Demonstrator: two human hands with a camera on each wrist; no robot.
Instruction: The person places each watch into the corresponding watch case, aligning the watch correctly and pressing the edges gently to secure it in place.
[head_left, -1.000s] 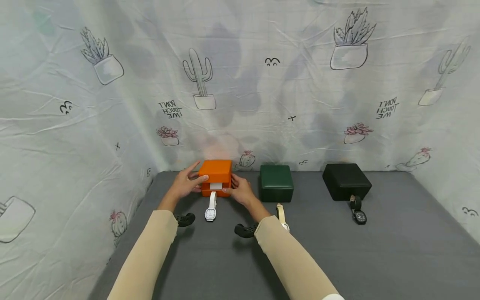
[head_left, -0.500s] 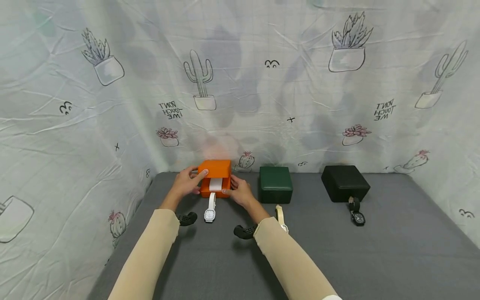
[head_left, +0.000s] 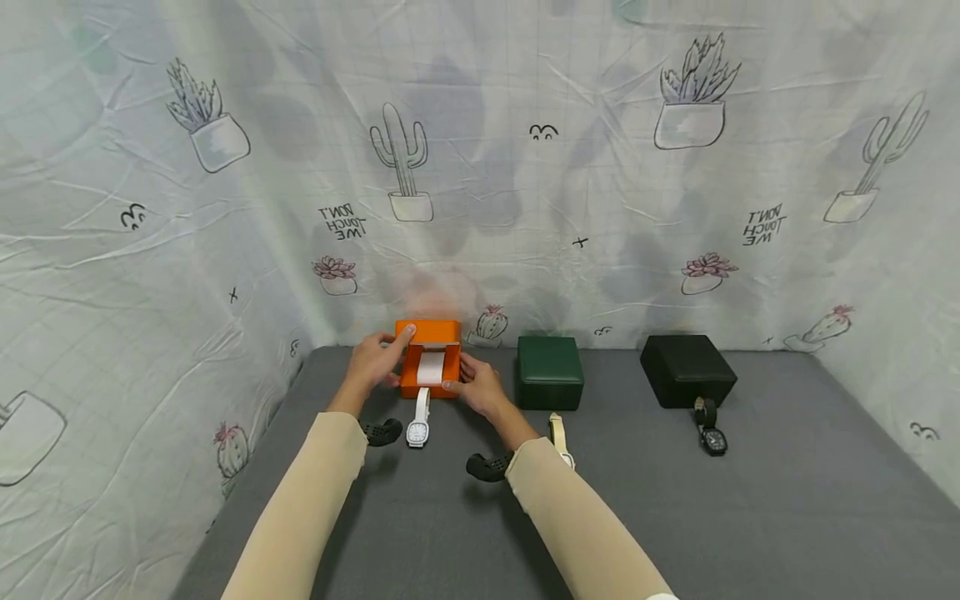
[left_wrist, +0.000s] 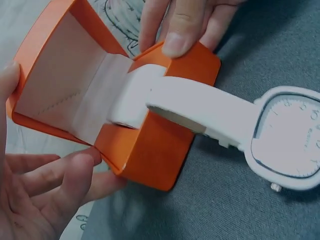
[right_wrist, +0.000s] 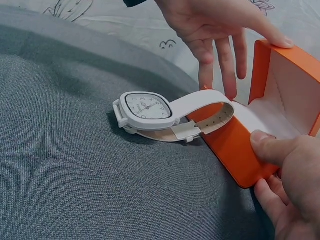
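Note:
An orange watch box [head_left: 410, 388] sits at the back left with its lid [head_left: 427, 331] raised. Inside it shows a white lining and a white cushion [head_left: 431, 367]. My left hand [head_left: 368, 364] has its thumb against the lid's edge, its fingers extended by the box's side near the hinge. On the other side my right hand [head_left: 483, 390] grips the base, thumb on the front rim and fingertips against the outside. A white watch [right_wrist: 148, 109] lies in front, its strap buckled in a loop that reaches the box front. The right hand's far fingers are partly hidden behind the box.
To the right stand a green box [head_left: 550, 367] and a black box [head_left: 686, 367], both with lids down. A light-strapped watch [head_left: 558, 433] lies before the green one, partly behind the right sleeve. A black watch [head_left: 711, 431] lies before the black one. Printed cloth hangs behind.
The lid has swung upward and back under my left thumb, so more of the white cushion shows. My right hand has stayed on the base. The watches have not moved.

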